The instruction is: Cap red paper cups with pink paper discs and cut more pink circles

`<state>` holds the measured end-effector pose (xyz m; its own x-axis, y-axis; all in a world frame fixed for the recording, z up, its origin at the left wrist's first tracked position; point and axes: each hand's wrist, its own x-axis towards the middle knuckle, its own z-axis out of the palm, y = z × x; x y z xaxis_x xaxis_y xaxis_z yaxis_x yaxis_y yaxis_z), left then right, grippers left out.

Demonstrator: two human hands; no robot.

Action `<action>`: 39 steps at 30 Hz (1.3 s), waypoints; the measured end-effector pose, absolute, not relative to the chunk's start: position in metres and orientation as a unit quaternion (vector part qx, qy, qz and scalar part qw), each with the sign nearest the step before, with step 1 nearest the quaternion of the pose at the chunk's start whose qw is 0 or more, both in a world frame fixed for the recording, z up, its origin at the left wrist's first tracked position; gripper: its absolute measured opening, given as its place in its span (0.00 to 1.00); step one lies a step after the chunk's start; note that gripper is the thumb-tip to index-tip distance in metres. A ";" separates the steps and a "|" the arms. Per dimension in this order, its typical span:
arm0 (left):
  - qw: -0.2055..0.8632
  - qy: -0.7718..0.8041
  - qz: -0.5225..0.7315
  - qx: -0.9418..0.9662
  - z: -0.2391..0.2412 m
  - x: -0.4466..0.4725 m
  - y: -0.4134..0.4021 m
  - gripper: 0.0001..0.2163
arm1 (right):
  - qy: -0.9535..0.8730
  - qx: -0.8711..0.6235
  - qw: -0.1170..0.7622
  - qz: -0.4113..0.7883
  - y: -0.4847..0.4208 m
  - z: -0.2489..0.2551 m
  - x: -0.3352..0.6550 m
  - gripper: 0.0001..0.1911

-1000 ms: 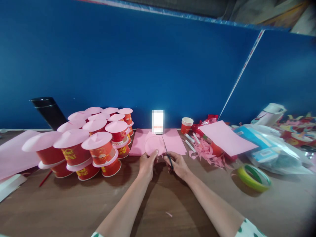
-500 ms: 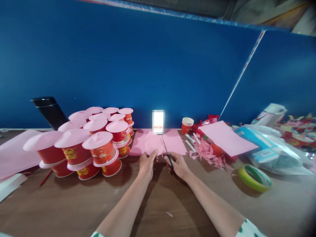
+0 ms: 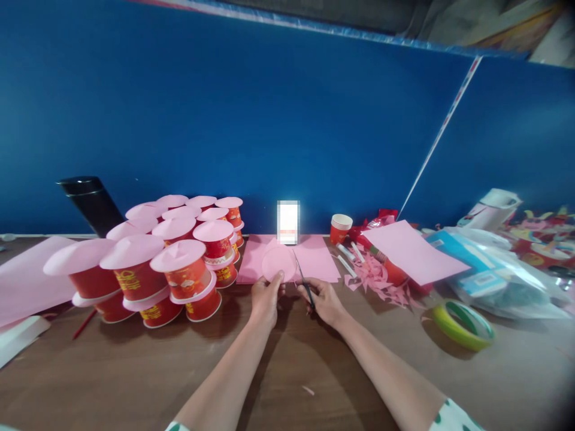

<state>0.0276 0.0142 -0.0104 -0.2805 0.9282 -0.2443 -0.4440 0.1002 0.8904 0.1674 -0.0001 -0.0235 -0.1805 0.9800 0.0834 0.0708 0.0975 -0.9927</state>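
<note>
Between finger and thumb, my left hand grips a round piece of pink paper by its lower edge. My right hand is closed round the handles of dark scissors. The blades point up and away, close along the right side of the pink circle; whether they touch its edge I cannot tell. Behind the circle lies a stack of pink sheets on the brown table, making the outlines hard to part.
Stacked red paper cups with pink cone tops stand to the left, before a black flask. To the right are paper scraps, white markers, a loose pink sheet, plastic bags and a yellow-green tape roll.
The pink circle and my left hand have shifted slightly left. The scissors have moved only a little, and the gap between the blades and the circle's edge looks slightly wider.
</note>
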 end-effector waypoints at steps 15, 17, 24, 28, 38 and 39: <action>0.538 0.488 0.621 0.294 -0.020 0.029 0.016 0.16 | -0.564 -0.451 0.469 0.508 0.001 -0.024 0.169 0.19; 0.538 0.486 0.622 0.296 -0.019 0.029 0.016 0.16 | -0.568 -0.453 0.468 0.503 0.001 -0.024 0.169 0.20; 0.542 0.493 0.617 0.287 -0.015 0.028 0.014 0.16 | -0.575 -0.459 0.462 0.495 0.000 -0.022 0.170 0.19; 0.543 0.489 0.622 0.282 -0.014 0.028 0.014 0.16 | -0.575 -0.463 0.463 0.491 0.001 -0.023 0.169 0.18; 0.541 0.494 0.625 0.271 -0.015 0.027 0.016 0.16 | -0.585 -0.464 0.450 0.491 0.001 -0.022 0.170 0.17; 0.541 0.494 0.625 0.269 -0.015 0.027 0.016 0.15 | -0.587 -0.464 0.450 0.488 0.001 -0.022 0.170 0.18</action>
<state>0.0269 0.0160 -0.0150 -0.2691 0.9424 -0.1989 -0.4102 0.0748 0.9089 0.1700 0.0011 -0.0221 -0.1640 0.9836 0.0748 0.1065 0.0931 -0.9899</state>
